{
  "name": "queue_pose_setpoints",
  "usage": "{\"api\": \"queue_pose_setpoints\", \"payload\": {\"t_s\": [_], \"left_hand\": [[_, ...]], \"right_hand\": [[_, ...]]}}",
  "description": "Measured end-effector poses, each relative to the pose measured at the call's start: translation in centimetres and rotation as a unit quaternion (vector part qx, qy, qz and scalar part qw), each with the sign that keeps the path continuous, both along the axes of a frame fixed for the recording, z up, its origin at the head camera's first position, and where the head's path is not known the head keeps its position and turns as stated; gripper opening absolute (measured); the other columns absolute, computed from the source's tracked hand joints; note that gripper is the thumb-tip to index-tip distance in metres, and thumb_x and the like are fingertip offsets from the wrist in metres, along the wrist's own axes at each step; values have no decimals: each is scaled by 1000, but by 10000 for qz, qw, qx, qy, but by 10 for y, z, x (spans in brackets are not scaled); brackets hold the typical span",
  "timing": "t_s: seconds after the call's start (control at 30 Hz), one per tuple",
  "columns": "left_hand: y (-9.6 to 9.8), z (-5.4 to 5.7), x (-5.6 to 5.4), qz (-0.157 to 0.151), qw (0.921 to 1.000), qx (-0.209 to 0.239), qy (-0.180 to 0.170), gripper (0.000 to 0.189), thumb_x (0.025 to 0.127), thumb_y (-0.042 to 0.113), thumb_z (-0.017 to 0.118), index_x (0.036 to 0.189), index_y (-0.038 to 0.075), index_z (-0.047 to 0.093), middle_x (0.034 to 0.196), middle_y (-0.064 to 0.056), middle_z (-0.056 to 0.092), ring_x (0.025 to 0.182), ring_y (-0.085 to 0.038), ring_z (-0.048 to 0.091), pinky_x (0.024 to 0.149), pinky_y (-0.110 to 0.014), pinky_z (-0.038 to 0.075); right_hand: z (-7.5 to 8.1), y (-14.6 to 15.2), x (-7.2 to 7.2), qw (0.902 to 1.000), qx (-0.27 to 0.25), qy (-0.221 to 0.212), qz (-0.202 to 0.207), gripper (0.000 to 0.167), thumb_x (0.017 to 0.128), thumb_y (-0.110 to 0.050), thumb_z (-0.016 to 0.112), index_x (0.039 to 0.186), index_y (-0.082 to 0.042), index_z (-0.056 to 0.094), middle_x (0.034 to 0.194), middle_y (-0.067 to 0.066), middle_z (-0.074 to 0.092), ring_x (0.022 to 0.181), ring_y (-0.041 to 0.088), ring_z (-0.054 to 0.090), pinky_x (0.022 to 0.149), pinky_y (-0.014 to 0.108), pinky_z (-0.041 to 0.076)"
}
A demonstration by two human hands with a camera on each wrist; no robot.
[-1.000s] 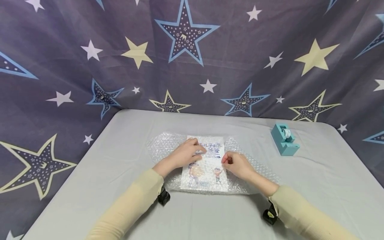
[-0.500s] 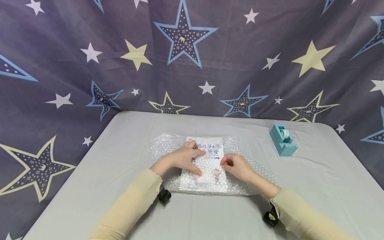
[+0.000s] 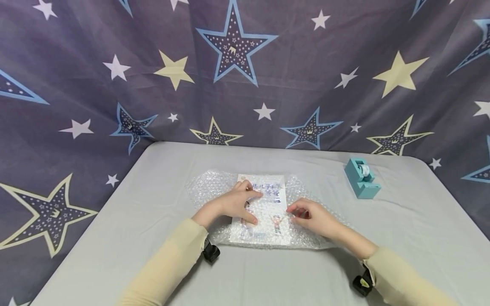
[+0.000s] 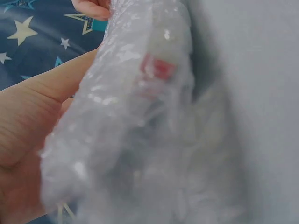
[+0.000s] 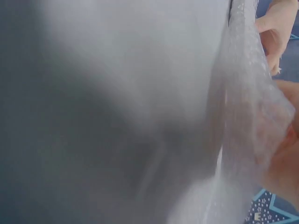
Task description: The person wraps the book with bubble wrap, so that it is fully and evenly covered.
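A white booklet (image 3: 272, 214) with blue lettering and small printed figures lies wrapped in clear bubble wrap (image 3: 208, 185) in the head view. My left hand (image 3: 233, 200) rests on its left part, thumb and fingers spread across the wrapped cover. At the booklet's right edge is my right hand (image 3: 314, 217), its bent index finger and thumb held apart with a gap between them. Both wrist views look along the side of the package. A red patch (image 4: 161, 68) shows through the bubble wrap in the left one, and in the right one the wrap partly hides my right hand.
A teal tape dispenser (image 3: 361, 179) with a roll of clear tape stands at the back right of the table (image 3: 268, 278), which has a pale grey cover. Behind hangs a dark curtain (image 3: 160, 25) patterned with stars. Loose bubble wrap spreads out left and right of the booklet.
My left thumb has moved toward me, spreading the hand wider. My right thumb and index finger, earlier pinched together at the booklet's edge, have parted and the hand has shifted slightly right.
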State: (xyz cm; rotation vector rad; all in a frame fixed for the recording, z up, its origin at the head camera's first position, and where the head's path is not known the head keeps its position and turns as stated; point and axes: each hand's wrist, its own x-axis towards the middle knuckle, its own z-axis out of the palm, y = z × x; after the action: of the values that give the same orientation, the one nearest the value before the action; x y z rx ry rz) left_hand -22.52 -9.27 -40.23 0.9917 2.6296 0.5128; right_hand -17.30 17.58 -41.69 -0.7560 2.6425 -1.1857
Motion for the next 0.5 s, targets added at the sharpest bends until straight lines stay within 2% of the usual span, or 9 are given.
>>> {"api": "queue_pose_setpoints", "payload": {"t_s": [0.3,0.5], "left_hand": [[-1,0,2,37,9999,98,-65,84,67,47,75,137,18,41,117,-5,35,102,-18,31,83,-30,39],[-1,2,3,56,9999,73,-82,84,67,47,75,138,18,40,121,-7,34,106,-19,31,87,-33,39]], "right_hand": [[5,20,8,9993,-128,216,273,31,79,-16,69,107,-6,60,101,6,61,83,15,58,71,25,50],[8,31,16,9982,91,247,539,36,78,-20,70,110,-8,58,96,2,60,81,13,56,68,25,48]]}}
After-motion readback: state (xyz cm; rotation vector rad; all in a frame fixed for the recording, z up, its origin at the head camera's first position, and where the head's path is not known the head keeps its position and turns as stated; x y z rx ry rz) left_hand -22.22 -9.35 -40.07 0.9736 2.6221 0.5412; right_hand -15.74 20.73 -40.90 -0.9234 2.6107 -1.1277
